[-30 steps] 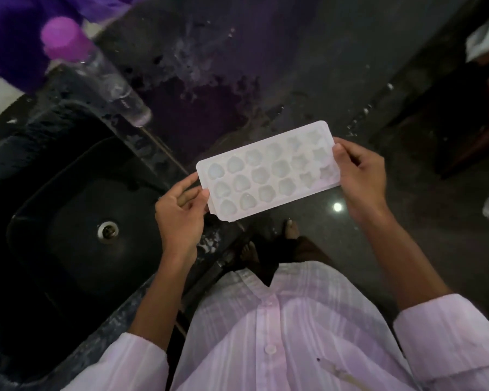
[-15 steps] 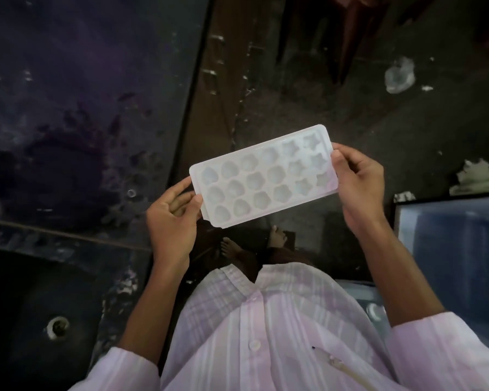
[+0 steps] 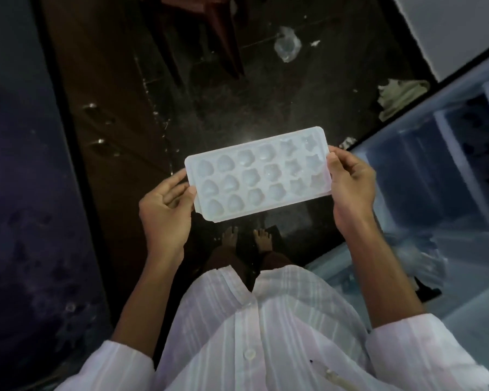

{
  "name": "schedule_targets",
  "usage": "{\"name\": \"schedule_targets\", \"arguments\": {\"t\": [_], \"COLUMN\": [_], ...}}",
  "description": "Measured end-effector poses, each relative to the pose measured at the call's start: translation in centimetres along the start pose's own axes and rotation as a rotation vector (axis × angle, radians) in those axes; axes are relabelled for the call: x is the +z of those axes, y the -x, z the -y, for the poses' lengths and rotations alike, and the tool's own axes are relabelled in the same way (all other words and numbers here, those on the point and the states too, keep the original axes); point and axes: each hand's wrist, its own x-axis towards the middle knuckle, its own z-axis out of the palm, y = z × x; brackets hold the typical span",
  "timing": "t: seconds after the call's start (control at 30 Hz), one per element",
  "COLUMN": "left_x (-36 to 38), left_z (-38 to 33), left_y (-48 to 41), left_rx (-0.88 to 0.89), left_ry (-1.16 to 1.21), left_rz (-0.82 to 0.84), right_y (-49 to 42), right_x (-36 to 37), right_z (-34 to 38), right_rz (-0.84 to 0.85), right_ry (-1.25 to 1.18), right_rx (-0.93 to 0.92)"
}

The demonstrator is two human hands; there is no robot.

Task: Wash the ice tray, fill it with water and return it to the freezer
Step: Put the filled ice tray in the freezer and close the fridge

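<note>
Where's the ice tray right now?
In the head view, the ice tray is in the middle, held at its ends by the left hand and right hand, above the bare feet, with what looks like the open fridge on its right.

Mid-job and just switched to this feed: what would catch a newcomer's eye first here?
The white ice tray stands out at the centre, cups facing up, above the dark floor. The left hand grips its left end and the right hand its right end. At the right edge is a pale, lit fridge, seemingly open.
</note>
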Motion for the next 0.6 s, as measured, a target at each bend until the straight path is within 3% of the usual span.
{"name": "schedule_targets", "arguments": {"t": [0.6], "left_x": [17.9], "left_z": [-11.1], "left_y": [-5.8], "left_rx": [0.268], "left_ry": [-0.215], "left_rz": [0.717], "right_y": [-1.3], "right_x": [-10.0], "right_z": [1.3], "right_rz": [-0.711], "right_ry": [-0.276], "right_rx": [0.092]}}
